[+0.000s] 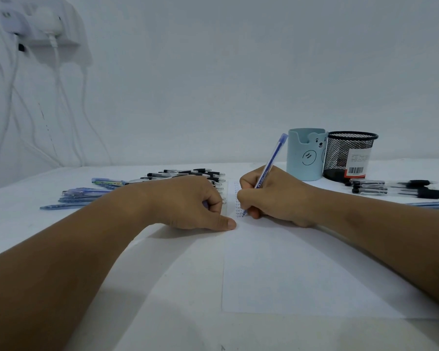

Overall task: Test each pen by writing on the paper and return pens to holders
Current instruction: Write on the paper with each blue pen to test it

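Observation:
My right hand (271, 196) grips a blue pen (270, 165) and holds its tip on the white paper (289, 269), at the bottom of a column of small written words (238, 198) near the paper's top left. The fingers of my left hand (188, 201) are curled and its thumb presses on the paper's left edge. A small bluish bit shows between those fingers; I cannot tell what it is. A light blue bear holder (306, 154) and a black mesh holder (349, 155) stand behind my right hand.
Several black-grip pens (188, 174) and blue pens (79, 197) lie in rows to the left of the paper. More black-grip pens (395, 188) and blue pens (431, 205) lie to the right. Chargers and cables (53, 72) hang on the wall at the far left.

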Action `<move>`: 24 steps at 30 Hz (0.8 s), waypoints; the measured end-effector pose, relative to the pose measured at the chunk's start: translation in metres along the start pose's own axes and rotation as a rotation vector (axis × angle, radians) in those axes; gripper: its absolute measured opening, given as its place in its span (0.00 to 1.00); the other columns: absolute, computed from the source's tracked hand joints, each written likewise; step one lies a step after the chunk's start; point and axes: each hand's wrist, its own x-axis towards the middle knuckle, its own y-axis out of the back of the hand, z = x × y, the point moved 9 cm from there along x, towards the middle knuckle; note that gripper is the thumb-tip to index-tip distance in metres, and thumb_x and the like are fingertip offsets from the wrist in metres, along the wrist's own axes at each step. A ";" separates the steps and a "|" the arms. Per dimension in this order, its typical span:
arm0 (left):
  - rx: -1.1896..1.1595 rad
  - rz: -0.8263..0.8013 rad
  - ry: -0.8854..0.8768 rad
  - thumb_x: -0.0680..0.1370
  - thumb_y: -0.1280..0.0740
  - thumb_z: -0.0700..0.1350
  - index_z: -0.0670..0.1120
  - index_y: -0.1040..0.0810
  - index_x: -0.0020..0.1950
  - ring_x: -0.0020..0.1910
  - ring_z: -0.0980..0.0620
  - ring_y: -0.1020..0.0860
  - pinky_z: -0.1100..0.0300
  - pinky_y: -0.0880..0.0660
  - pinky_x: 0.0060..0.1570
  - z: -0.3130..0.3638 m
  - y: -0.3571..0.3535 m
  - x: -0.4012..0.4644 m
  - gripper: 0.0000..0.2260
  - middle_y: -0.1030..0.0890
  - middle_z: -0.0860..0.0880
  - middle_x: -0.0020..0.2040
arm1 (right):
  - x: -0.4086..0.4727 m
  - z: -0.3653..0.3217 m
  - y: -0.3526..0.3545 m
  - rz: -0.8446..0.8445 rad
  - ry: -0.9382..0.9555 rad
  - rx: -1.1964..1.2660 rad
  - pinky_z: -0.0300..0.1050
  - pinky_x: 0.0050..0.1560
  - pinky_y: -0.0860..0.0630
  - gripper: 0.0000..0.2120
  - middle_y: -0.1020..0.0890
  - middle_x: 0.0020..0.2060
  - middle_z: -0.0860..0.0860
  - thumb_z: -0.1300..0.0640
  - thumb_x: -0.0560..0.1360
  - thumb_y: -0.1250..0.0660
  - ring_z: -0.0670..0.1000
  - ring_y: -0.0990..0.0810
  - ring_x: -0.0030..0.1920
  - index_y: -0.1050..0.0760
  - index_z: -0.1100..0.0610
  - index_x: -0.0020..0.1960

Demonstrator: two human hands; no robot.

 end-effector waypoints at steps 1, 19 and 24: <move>-0.001 0.000 -0.001 0.76 0.28 0.60 0.48 0.27 0.32 0.26 0.59 0.34 0.70 0.39 0.28 0.000 0.000 0.000 0.20 0.34 0.58 0.24 | 0.000 0.001 0.000 0.002 -0.008 0.017 0.39 0.33 0.32 0.16 0.24 0.23 0.52 0.64 0.72 0.34 0.48 0.28 0.28 0.33 0.55 0.28; -0.658 0.171 -0.014 0.73 0.36 0.39 0.51 0.34 0.55 0.33 0.52 0.29 0.60 0.32 0.36 -0.002 0.016 -0.001 0.13 0.24 0.52 0.35 | -0.007 -0.018 0.035 0.149 0.064 0.550 0.36 0.23 0.39 0.03 0.21 0.30 0.61 0.60 0.65 0.38 0.53 0.31 0.24 0.29 0.59 0.38; -0.601 0.216 -0.087 0.82 0.40 0.35 0.54 0.39 0.57 0.42 0.47 0.27 0.52 0.30 0.44 0.005 0.015 0.001 0.15 0.17 0.50 0.43 | -0.010 -0.025 0.037 0.172 0.132 0.505 0.41 0.24 0.33 0.06 0.18 0.35 0.62 0.68 0.77 0.37 0.53 0.27 0.25 0.26 0.63 0.41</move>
